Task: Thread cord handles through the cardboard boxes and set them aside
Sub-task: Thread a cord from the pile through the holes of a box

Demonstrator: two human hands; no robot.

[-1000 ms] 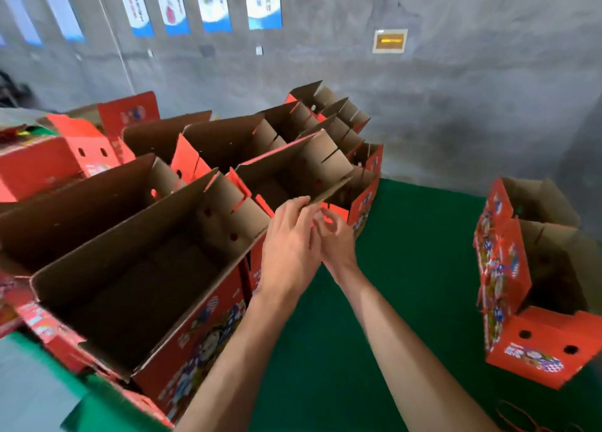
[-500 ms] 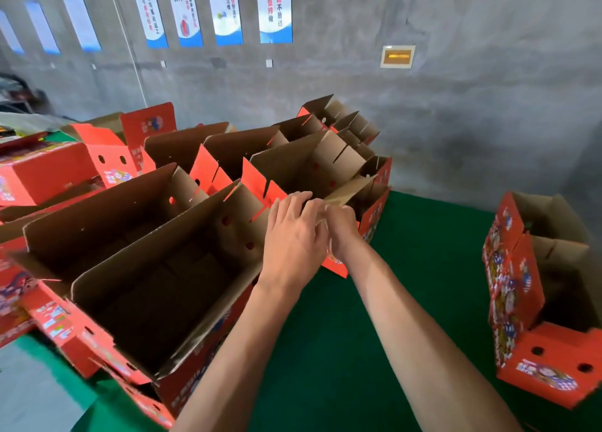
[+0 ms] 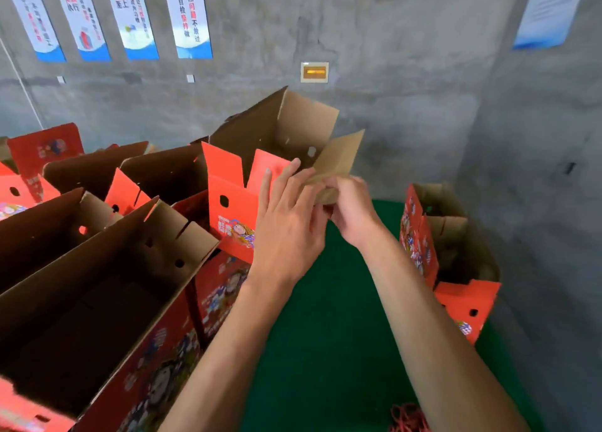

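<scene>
Two hands meet on one cardboard box (image 3: pixel 277 128), lifted above the row, centre far, open top toward camera. Left hand (image 3: pixel 290 216) has fingers spread straight against the red front flap; right hand (image 3: pixel 351 210) pinches the brown side flap (image 3: pixel 338 161). Judgement: box is light, stiff but creasable corrugate, flaps floppy at folds; best held by the flap edges or walls near the punched holes, not squeezed mid-panel. Red cords (image 3: pixel 407 418) lie near right on the green surface (image 3: pixel 325 334), none in hand. More open boxes (image 3: pixel 97 285) fill the left; finished-looking boxes (image 3: pixel 456 252) stand right. Versus half a second ago: the box sat low in the row with hands on its flap; now it is raised and tilted.
</scene>
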